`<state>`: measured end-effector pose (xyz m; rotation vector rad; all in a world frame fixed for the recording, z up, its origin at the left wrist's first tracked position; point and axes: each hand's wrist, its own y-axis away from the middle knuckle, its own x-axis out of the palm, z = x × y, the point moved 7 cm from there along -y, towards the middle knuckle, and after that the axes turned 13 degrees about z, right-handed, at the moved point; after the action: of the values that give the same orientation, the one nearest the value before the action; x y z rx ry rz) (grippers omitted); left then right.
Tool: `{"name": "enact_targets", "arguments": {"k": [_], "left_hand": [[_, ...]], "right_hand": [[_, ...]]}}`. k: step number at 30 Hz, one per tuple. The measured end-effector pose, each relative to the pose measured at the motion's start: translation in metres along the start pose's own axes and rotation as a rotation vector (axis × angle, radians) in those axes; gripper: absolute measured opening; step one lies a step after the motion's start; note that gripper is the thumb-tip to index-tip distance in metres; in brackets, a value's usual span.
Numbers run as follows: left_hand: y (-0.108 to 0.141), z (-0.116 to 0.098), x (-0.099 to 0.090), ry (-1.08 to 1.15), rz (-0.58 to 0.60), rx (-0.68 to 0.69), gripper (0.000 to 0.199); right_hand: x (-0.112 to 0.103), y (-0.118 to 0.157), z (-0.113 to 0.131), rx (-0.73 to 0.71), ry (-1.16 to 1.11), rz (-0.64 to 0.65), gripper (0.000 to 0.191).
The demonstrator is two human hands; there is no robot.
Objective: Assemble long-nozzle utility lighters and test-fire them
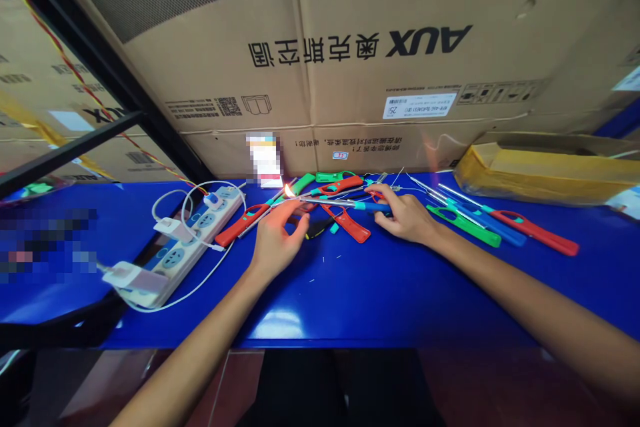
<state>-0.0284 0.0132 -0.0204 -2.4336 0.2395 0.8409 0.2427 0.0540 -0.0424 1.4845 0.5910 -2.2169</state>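
My right hand (403, 213) is closed on the handle end of a long-nosed lighter (333, 202), whose metal tube points left. A small flame (289, 191) burns at the tube's tip, just above my left hand (281, 233). The fingers of my left hand are curled near the tip; whatever they may hold is too small to make out. Around and behind both hands lie several red and green lighters, among them a red one (353, 225) and another red one (243, 225) at the left.
A white power strip (193, 240) with plugs and cables lies at the left. More lighters (543, 233) lie at the right, before a yellow-taped cardboard box (545, 170). A large carton (350, 0) stands behind the blue table (380, 307). A phone-like object (267, 163) leans against it.
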Motion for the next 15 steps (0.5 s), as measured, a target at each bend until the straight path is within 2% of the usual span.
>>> {"name": "enact_targets", "arguments": {"k": [8,15], "left_hand": [[0.0007,-0.0081,-0.0045,-0.286,-0.029,0.105,0.020],[0.0041,-0.0064,-0.0045,-0.454,-0.056,0.096,0.018]], "right_hand": [[0.0022,-0.0009,-0.0010,-0.005,0.036,-0.005,0.056],[0.0040,-0.0015,0.0012,-0.023,0.042,0.021,0.055]]}}
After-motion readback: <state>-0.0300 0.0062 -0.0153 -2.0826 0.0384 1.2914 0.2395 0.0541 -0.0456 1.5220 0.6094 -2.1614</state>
